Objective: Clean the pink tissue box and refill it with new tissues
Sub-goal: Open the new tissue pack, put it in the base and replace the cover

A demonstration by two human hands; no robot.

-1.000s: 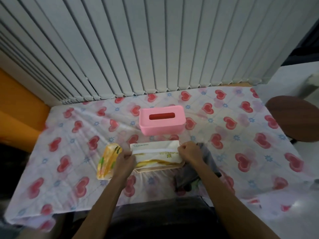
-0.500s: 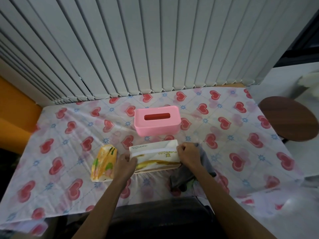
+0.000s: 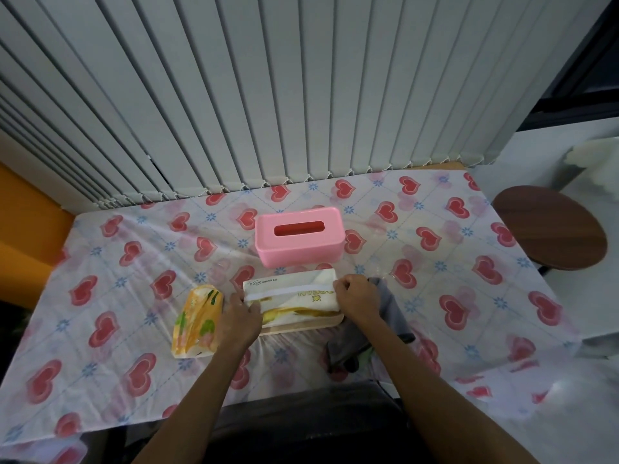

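The pink tissue box cover stands upright in the middle of the table, its slot facing up and empty. Just in front of it lies a white-and-yellow pack of new tissues resting on a pale wooden base plate. My left hand grips the pack's left end and my right hand grips its right end. A crumpled yellow-orange tissue wrapper lies to the left of my left hand.
A grey cloth lies under and right of my right wrist. The table carries a heart-print plastic cover. Vertical blinds hang behind. A round brown stool stands at the right.
Both hands keep hold of the tissue pack's ends; the pack has barely shifted on the base plate. The camera view has tilted slightly.
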